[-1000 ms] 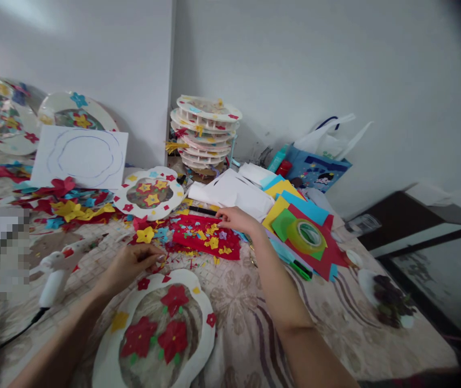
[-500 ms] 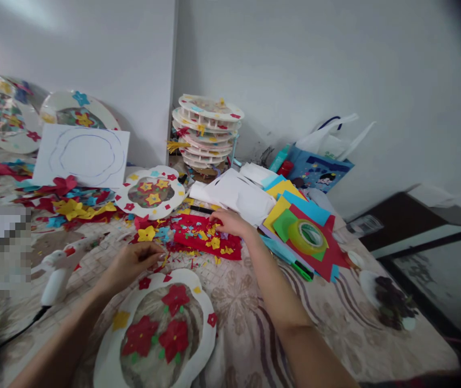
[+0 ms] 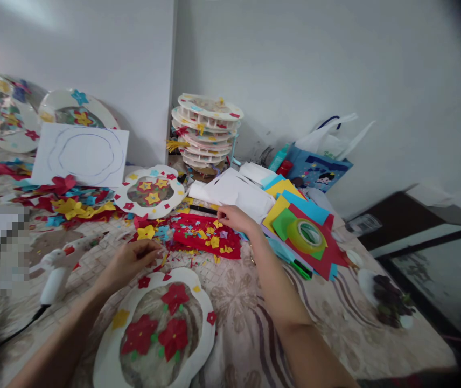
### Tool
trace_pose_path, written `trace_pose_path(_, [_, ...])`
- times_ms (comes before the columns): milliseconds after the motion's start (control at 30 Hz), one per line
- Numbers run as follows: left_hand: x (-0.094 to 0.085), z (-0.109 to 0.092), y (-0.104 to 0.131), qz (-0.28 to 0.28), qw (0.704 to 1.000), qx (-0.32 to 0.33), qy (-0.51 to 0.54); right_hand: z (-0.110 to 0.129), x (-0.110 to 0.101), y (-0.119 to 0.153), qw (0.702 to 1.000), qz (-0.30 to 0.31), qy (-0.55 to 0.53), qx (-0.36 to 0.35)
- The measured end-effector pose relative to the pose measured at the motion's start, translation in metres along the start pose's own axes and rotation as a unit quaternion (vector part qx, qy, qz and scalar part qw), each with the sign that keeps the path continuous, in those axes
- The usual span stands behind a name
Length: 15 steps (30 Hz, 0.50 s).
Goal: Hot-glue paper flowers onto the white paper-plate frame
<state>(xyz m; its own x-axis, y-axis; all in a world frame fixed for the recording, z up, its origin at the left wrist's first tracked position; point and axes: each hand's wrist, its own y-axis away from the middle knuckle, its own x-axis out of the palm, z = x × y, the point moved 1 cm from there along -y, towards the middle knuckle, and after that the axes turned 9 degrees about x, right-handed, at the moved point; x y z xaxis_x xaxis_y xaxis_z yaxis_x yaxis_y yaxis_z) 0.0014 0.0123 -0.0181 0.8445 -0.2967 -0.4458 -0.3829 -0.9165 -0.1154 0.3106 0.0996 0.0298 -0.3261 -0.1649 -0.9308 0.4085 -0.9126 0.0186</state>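
My right hand (image 3: 234, 220) is over the back right part of a red sheet (image 3: 192, 242) strewn with small yellow and blue paper flowers. Its fingertips pinch together beside a small yellow flower (image 3: 217, 224); whether they grip it is unclear. To the left, my left hand (image 3: 135, 260) hovers above the cloth with its thumb and fingers together, and anything between them is too small to name. Just below it lies a white scalloped frame (image 3: 208, 347) with three red flowers on its clear middle. A yellow flower (image 3: 146, 232) sits behind my left hand.
A white glue gun (image 3: 55, 283) with a black cord lies at left. Behind are a smaller decorated frame (image 3: 177, 195), stacked white rings (image 3: 210, 137) and paper flowers (image 3: 79, 209). At right are coloured papers (image 3: 327, 253), tape (image 3: 309, 236) and a blue bag (image 3: 319, 167).
My right hand has shifted slightly right over the red sheet, and its fingertips now point down beside a yellow flower. My left hand has moved slightly left.
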Motion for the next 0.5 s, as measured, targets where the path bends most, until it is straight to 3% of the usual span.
trace_pose_path(200, [0.000, -0.002, -0.001, 0.000, 1.000, -0.001, 0.014, 0.001, -0.012, 0.007, 0.997, -0.011, -0.072, 0.017])
trace_pose_path(500, [-0.002, -0.015, 0.000, -0.026, 0.999, 0.004, 0.023, 0.024, -0.021, 0.011, 0.993, 0.008, -0.121, -0.003])
